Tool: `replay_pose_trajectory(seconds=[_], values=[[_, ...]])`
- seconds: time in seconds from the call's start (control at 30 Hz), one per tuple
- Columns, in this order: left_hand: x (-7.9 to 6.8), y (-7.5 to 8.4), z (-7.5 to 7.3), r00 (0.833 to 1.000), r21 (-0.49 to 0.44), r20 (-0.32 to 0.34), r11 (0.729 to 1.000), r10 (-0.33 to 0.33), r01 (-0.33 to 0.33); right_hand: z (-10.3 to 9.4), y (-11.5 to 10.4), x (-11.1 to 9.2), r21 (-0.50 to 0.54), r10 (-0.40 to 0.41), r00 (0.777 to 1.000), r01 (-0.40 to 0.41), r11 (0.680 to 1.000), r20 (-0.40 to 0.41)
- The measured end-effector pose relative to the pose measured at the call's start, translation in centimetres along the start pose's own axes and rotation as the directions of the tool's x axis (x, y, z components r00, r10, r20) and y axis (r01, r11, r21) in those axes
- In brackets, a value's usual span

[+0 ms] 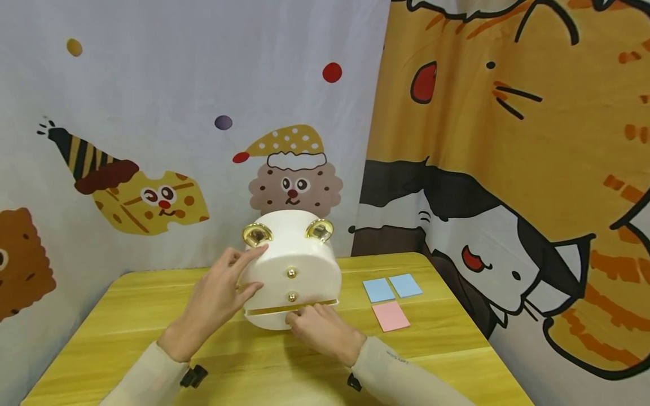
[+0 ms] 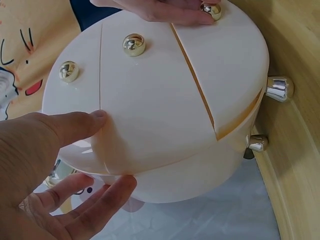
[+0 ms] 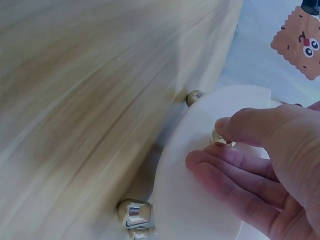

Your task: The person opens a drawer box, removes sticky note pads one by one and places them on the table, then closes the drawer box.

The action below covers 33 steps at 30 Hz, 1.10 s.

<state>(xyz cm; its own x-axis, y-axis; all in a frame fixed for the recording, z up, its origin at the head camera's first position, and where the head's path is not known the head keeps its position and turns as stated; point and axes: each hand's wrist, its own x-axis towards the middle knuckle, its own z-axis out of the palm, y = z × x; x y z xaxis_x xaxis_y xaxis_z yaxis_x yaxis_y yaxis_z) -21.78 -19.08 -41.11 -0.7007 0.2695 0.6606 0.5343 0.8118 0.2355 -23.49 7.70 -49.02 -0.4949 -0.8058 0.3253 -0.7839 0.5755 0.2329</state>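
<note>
A rounded white drawer box (image 1: 317,274) with gold knobs stands on the table. Its lowest drawer (image 1: 266,321) is pulled out a little, leaving a gap above its front. My left hand (image 1: 215,287) holds the box at its left edge; in the left wrist view the thumb lies on the front face and the fingertips touch the curved side. At the lowest drawer, my right hand (image 1: 325,331) pinches the gold knob (image 3: 217,136) between thumb and fingers. Two upper knobs (image 2: 134,45) are untouched.
Blue sticky-note pads (image 1: 378,290) and a pink pad (image 1: 391,316) lie on the wooden table (image 1: 437,361) right of the box. Gold feet (image 2: 280,89) support the box. Behind the table hangs a printed cartoon curtain (image 1: 284,67).
</note>
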Motion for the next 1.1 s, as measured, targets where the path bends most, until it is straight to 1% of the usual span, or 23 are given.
replay_pose_trajectory(seconds=[0.13, 0.3, 0.43, 0.6, 0.8, 0.93, 1.1], values=[[0.1, 0.0, 0.0, 1.0, 0.001, 0.005, 1.0, -0.001, 0.001, -0.4, -0.1, -0.1, 0.029, -0.007, 1.0, 0.006, 1.0, 0.027], [0.0, 0.0, 0.1, 1.0, 0.003, -0.007, 1.0, 0.004, -0.004, -0.7, -0.4, -0.3, 0.052, -0.009, 0.999, 0.007, 0.999, 0.049], [-0.1, -0.2, 0.2, 1.0, 0.002, -0.017, 1.0, 0.008, -0.008, -0.9, -0.7, -0.5, 0.029, -0.033, 0.999, 0.032, 0.999, 0.041], [-0.1, -0.3, 0.3, 1.0, 0.003, -0.014, 1.0, 0.006, -0.006, -0.9, -0.9, -0.7, -0.002, -0.054, 0.998, 0.054, 0.999, 0.015], [0.0, -0.4, 0.2, 1.0, 0.015, -0.013, 1.0, 0.001, -0.001, -1.1, -1.0, -0.8, -0.004, -0.073, 0.997, 0.073, 0.997, 0.0], [0.1, -0.3, 0.2, 1.0, 0.01, -0.006, 1.0, 0.0, 0.001, -1.3, -1.2, -1.1, -0.023, -0.063, 0.998, 0.064, 0.998, 0.011], [-0.1, -0.3, 0.3, 1.0, 0.007, 0.002, 1.0, -0.018, 0.018, -1.5, -1.6, -1.4, -0.031, -0.06, 0.998, 0.061, 0.998, 0.036]])
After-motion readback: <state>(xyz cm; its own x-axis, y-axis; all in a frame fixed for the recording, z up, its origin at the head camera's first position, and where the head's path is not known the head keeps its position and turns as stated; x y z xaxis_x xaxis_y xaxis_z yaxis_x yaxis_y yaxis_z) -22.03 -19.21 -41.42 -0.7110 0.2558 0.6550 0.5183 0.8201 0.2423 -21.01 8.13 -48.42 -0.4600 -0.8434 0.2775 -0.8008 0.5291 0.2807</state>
